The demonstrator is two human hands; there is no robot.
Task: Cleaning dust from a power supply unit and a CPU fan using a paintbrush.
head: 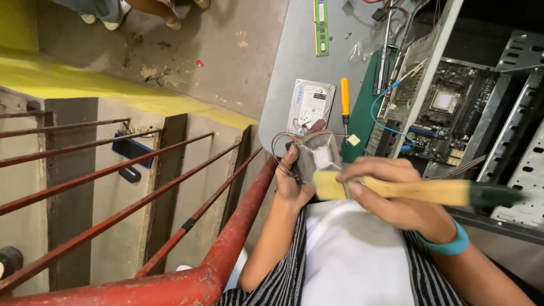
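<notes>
My left hand (pixel 292 181) grips a finned metal heatsink (pixel 317 156) with thin wires looping off it, held up in front of my chest. My right hand (pixel 388 190) holds a flat paintbrush (pixel 419 191) with a pale wooden handle and a dark green end. Its bristles (pixel 328 185) press against the lower edge of the heatsink. A blue band sits on my right wrist (pixel 450 245).
A grey table (pixel 294 51) carries a hard drive (pixel 310 105), a yellow-handled screwdriver (pixel 345 99), a green memory stick (pixel 321 27) and an open computer case with its motherboard (pixel 453 110). A red metal railing (pixel 238 232) runs at my left over a stairwell. Another person's feet (pixel 107 20) stand at the top left.
</notes>
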